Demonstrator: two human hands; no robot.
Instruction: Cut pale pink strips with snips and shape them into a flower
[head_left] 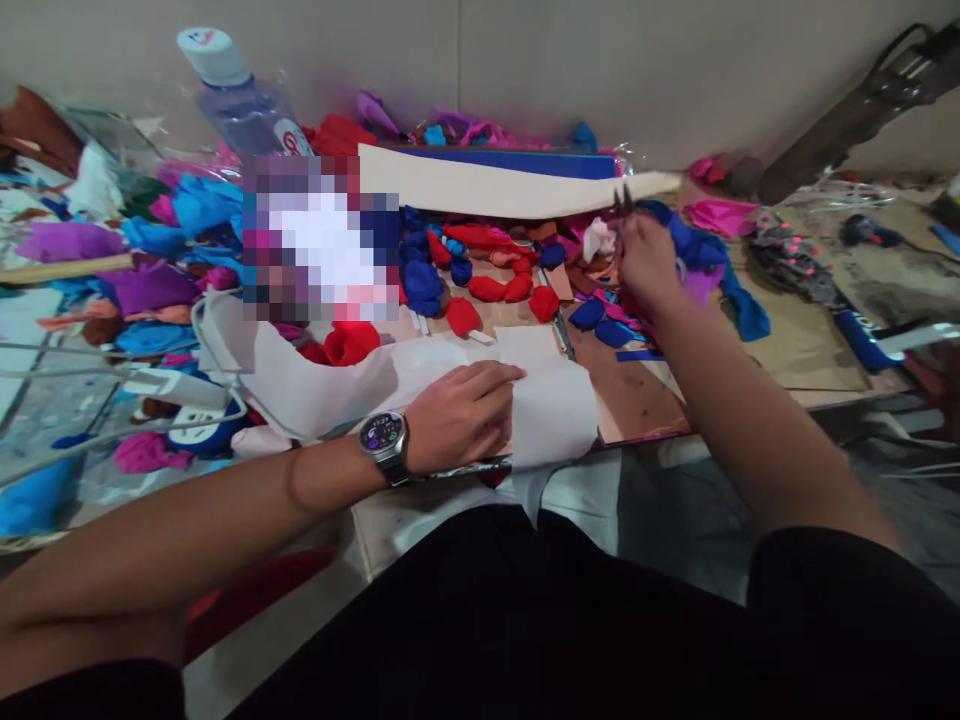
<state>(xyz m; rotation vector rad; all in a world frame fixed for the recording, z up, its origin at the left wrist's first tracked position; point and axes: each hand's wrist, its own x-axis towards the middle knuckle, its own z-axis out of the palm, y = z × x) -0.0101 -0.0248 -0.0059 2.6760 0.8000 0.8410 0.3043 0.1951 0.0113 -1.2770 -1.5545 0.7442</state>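
Observation:
My left hand [469, 410], with a watch [382, 437] on the wrist, lies palm down with its fingers stretched over a white sheet [551, 405]. The sheet runs along the table's front and droops over the edge. Farther off on the right, my right hand [649, 262] is closed around dark scissors [622, 203], whose two points stick up past the fingers; motion blurs them a little. Near that hand lie a pale pink crumpled piece [600, 240] and blue scraps. Between the hands are several red wrapped pieces [517, 285] and blue bundles [422, 288].
A capped bottle [236, 90] stands at the back left, beside a pixelated patch. A long cream strip [487, 185] lies along the back. White wire bars [112, 345] cross the left side. A brown board [637, 400] and a dark arm-like fixture [847, 125] are on the right.

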